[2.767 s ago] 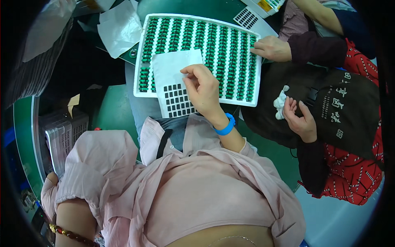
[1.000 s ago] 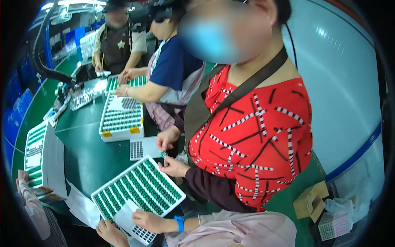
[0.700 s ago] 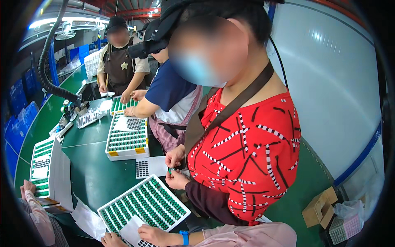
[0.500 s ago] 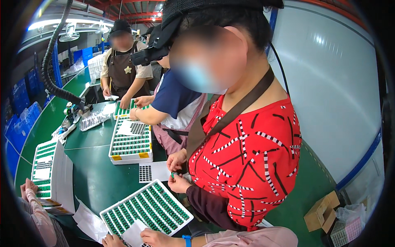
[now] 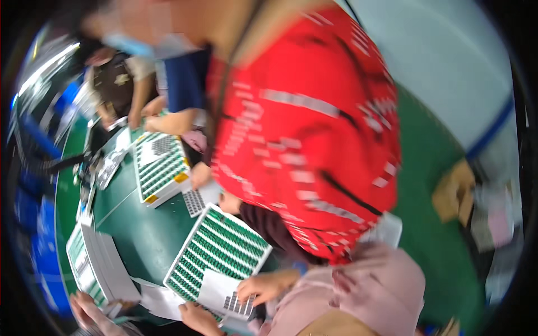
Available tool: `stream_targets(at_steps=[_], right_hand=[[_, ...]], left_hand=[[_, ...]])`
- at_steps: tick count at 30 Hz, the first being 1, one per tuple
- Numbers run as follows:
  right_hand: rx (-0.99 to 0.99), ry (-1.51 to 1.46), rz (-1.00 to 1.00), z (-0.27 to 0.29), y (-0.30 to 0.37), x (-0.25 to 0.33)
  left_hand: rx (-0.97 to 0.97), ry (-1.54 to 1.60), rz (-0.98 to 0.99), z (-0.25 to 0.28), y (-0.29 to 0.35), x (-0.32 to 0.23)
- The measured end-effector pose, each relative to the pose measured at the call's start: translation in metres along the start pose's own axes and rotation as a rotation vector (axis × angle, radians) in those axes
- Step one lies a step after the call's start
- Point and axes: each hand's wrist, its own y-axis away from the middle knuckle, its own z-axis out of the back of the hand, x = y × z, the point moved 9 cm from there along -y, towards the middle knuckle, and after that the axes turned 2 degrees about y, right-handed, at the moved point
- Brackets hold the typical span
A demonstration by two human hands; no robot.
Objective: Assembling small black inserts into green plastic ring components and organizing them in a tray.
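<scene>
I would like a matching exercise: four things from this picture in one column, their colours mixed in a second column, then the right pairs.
Things:
1. near tray of small parts
2. co-worker's patterned top
3. wearer's sleeve
4. box on the floor

Colours:
A. brown
B. white frame, green rows
C. pale pink
D. red with white marks

Pairs: 1-B, 2-D, 3-C, 4-A

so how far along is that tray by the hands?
Done: the white tray looks full of green parts. In hand: the right hand rests on a small white sheet lying over the tray's near corner; the left hand is at its edge. Left: blur hides any gaps.
</scene>
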Motion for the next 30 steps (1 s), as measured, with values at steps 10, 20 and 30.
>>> stream_targets(at_steps=[10, 20, 30], right_hand=[[-0.614, -0.700, -0.617, 0.105, 0.285, -0.034], [-1.432, -1.109, 0.361, 0.190, 0.385, -0.177], [-1.000, -1.780, 0.790, 0.197, 0.267, -0.264]], left_hand=[[0.263, -0.222, -0.041, -0.022, -0.016, -0.022], [0.182, -0.571, -0.492, -0.071, 0.002, 0.017], [-0.392, -1.717, -0.593, 0.010, 0.119, -0.226]])
